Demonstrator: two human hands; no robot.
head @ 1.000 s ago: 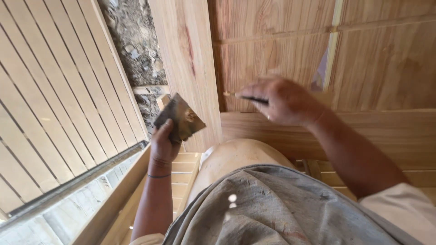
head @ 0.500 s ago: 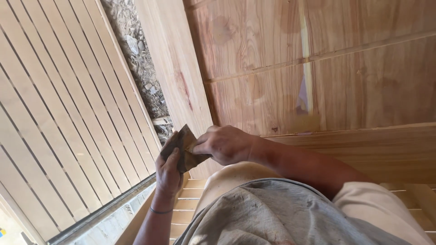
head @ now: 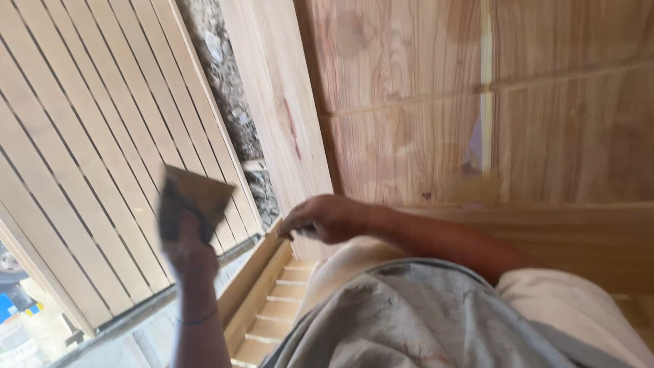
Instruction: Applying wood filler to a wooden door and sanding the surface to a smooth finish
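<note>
Left of the upright plank edge point(head: 272, 102), the left hand point(head: 187, 252) grasps a flat scraper point(head: 191, 197) in open space, well apart from the right hand point(head: 323, 218), fingers clenched on something hidden.

My left hand point(head: 187, 249) is holding a flat brown scraper point(head: 191, 197) up in open air before the slatted panel point(head: 82, 170), nothing crowding it. My right hand point(head: 323, 218) is sitting against the upright plank point(head: 276, 116) (the rough stone strip point(head: 225, 109) is walling the gap beyond), and my knee point(head: 354, 266) is blocking the way below.
</note>
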